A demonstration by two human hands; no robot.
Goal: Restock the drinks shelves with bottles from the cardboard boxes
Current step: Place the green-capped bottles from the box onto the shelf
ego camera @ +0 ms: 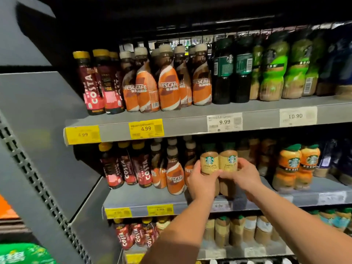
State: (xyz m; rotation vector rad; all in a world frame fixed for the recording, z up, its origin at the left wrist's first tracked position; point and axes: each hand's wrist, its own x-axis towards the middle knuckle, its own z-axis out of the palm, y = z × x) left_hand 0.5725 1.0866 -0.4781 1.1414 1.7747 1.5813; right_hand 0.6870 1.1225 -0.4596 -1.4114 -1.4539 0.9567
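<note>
Two Starbucks bottles (209,164) stand at the front of the middle shelf (142,199), left hand (202,182) gripping one, right hand (245,176) the other. Best slide them back together, upright, logos facing out.

Tan green-capped bottles (219,164), orange Nescafé bottles (167,86), yellow price tags (145,129).

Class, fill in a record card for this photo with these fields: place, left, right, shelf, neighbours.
place: shop drinks shelves
left: left hand grips the left tan Starbucks bottle
right: right hand grips the right tan Starbucks bottle
shelf: middle shelf, both bottles side by side, upright
neighbours: Nescafe bottles to the left, orange Starbucks bottles to the right
</note>
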